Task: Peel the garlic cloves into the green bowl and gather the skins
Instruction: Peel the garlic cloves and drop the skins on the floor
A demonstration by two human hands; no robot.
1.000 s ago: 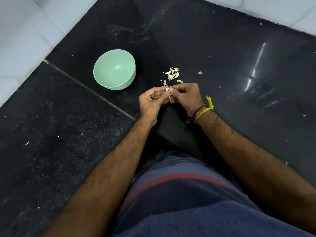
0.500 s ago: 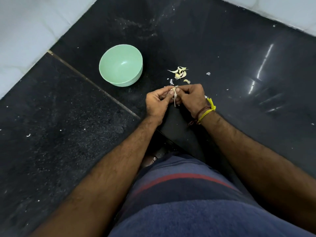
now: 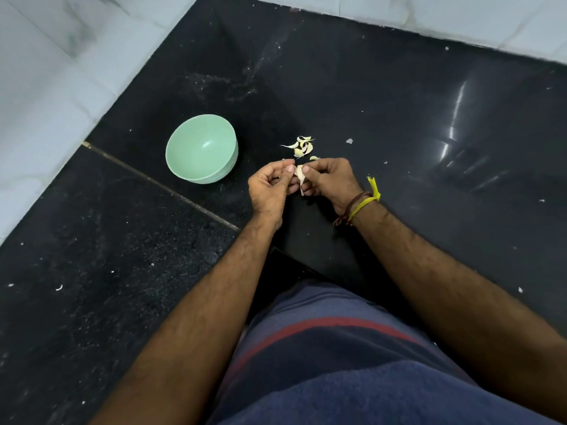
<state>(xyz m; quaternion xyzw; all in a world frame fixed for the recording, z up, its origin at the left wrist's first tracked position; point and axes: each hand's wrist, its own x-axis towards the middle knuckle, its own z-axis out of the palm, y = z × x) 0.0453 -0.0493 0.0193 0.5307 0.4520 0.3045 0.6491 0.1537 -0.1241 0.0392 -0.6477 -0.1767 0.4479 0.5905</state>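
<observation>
Head view: both hands pinch one garlic clove [image 3: 300,173].
Left hand [image 3: 271,190] and right hand [image 3: 329,179] meet beside the green bowl [image 3: 184,167]; skins [image 3: 302,147] lie just beyond.

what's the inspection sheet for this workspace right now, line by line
surface: black stone floor, glossy, dusty in patches, a seam running across it
job's things: green bowl upright, looks empty; garlic clove half peeled between the hands; pile of skins on the floor beyond the hands
clutter: small white flecks scattered over the floor
grippers: left hand and right hand both pinch the clove
cables: nothing seen
surroundings: pale tiled wall along two sides; threads on the right wrist
</observation>
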